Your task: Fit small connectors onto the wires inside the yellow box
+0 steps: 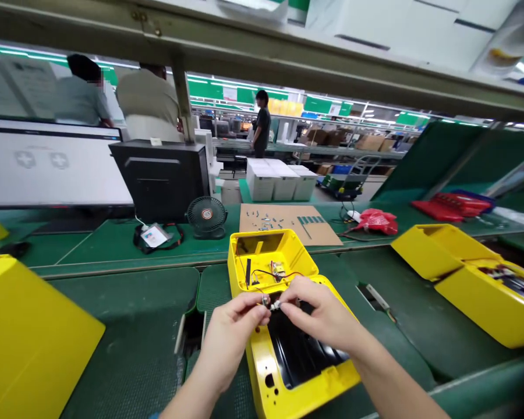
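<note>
An open yellow plastic housing [288, 361] lies on the green bench in front of me, its far half [266, 256] holding a small circuit board and red and black wires. My left hand [231, 334] and my right hand [317, 311] meet above the housing's hinge line, both pinching a small metallic connector part [271, 302] at the wire ends. A black panel [301, 349] fills the near half of the housing under my right wrist.
A second open yellow housing [471, 273] sits at the right, another yellow shell [26, 343] at the near left. Behind are a cardboard sheet with several screws [288, 224], a small black fan [206, 217], a monitor [48, 163], a black box [161, 177] and a red bag [375, 221]. People stand beyond the bench.
</note>
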